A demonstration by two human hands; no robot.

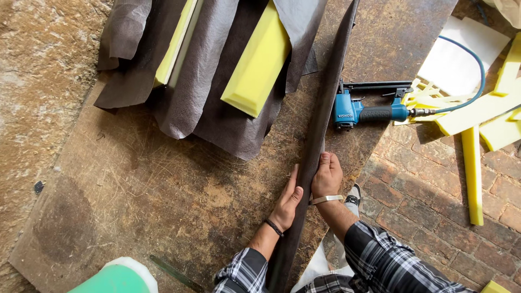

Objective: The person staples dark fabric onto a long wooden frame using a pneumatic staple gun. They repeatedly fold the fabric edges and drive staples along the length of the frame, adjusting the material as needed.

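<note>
Both hands: left hand [287,202] flat against, right hand [326,174] clasped over, a long dark fabric-wrapped strip [317,135] lying along the worn tabletop [163,190]; blue pneumatic stapler [369,111] idle beside; yellow foam blocks [258,62] on dark fabric [217,108] apparently still unwrapped.

The worn board [163,190] is matt, scratched, stained wood, and the long strip [320,125] pressed on it by the left hand [287,203] and right hand [326,174] looks like dark brown, matt, faintly grained leatherette. Above the hands on the board, loose sheets [217,108] of the same dull brown material wrap spongy yellow foam blocks [259,62]. Right of the strip lies a staple gun [369,108] of glossy blue metal with a black rubbery grip, beside rough red brick paving [423,190].
</note>
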